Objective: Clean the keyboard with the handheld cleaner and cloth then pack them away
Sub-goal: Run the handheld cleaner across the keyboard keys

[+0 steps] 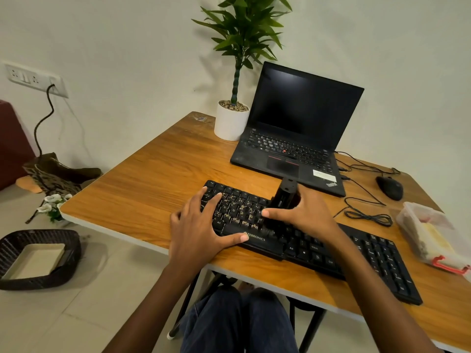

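At frame centre, the keyboard (pixel 377 253) is being pressed onto the worktop (pixel 153 179) by the left hand (pixel 201 225), its fingers spread flat. The handheld cleaner (pixel 284 197) is being gripped against the keys by the right hand (pixel 305 215).

One long black plastic keyboard (pixel 377 253) at five o'clock. One black handheld cleaner (pixel 285 194). One open black laptop (pixel 300 110) at twelve. One black mouse (pixel 389 187) at two. One leafy green plant in a white pot (pixel 230 122) at eleven. One clear plastic lidded box (pixel 428 233) at three. One dark woven basket (pixel 68 250) at eight. Two hands: left hand (pixel 201 225), right hand (pixel 305 212).
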